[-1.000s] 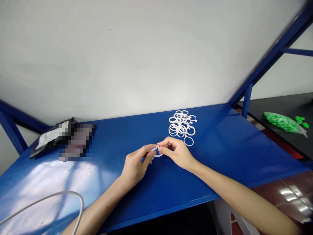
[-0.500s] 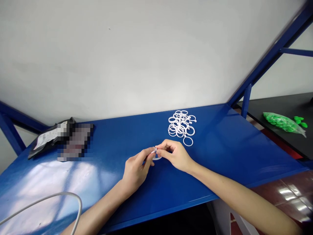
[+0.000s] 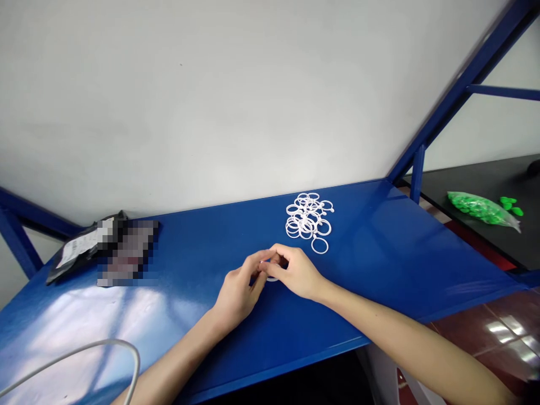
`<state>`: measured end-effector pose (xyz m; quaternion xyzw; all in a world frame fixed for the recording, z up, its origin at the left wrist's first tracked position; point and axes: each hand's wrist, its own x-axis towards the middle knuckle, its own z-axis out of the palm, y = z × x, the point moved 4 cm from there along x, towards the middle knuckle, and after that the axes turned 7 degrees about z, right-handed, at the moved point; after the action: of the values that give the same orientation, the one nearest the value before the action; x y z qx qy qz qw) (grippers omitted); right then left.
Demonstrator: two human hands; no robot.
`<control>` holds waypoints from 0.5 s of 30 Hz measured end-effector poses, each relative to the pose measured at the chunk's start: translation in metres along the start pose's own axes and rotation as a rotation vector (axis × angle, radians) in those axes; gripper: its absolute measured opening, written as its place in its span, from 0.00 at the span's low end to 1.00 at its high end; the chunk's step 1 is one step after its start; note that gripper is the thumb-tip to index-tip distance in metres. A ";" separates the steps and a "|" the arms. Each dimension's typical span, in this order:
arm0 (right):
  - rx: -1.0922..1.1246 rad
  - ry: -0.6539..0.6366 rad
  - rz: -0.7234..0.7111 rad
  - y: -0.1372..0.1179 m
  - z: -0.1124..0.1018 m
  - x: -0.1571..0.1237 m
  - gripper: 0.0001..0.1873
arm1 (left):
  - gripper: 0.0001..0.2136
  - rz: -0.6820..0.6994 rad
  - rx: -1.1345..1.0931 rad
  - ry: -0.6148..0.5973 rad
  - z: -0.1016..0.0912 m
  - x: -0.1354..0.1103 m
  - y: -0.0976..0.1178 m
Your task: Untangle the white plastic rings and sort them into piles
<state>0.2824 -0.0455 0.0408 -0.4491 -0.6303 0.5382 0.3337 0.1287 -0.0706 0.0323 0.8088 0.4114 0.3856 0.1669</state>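
Note:
A white plastic ring [image 3: 272,279] shows only in part below my fingertips, just over the blue table. My left hand [image 3: 242,284] pinches it from the left, thumb and forefinger closed. From the right, my right hand [image 3: 297,273] grips the same ring, its thumb and fingertips meeting those of the left. The spot where the fingers press together is mostly covered. Beyond my right hand lies a loose pile of similar white rings [image 3: 307,216], each with a small knob; one ring [image 3: 319,245] rests at the near edge of the pile.
A black package with a white label [image 3: 84,244] lies at the left beside a blurred-out flat packet [image 3: 129,253]. A white cable [image 3: 105,342] loops across the lower left. On a black table at the right is a clear bag of green pieces [image 3: 481,209].
My fingers have closed nearer together over the ring, hiding more of it, and the right thumb has shifted left. The whole view has moved slightly.

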 end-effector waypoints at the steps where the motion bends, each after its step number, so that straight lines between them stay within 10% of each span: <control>1: -0.031 -0.011 0.003 0.001 -0.001 0.001 0.09 | 0.15 -0.021 -0.001 0.001 -0.001 0.001 -0.002; 5: -0.322 0.074 -0.116 -0.001 -0.018 0.007 0.08 | 0.15 0.001 0.080 -0.031 -0.008 0.005 -0.010; 10: -0.640 0.535 -0.252 -0.006 -0.080 0.022 0.10 | 0.09 0.026 0.226 -0.121 -0.012 0.010 -0.027; 15: -0.929 0.780 -0.050 0.015 -0.135 0.036 0.15 | 0.10 0.049 0.272 -0.194 -0.010 0.009 -0.037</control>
<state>0.3940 0.0391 0.0510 -0.6969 -0.6409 -0.0055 0.3218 0.1048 -0.0413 0.0212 0.8672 0.4218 0.2504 0.0856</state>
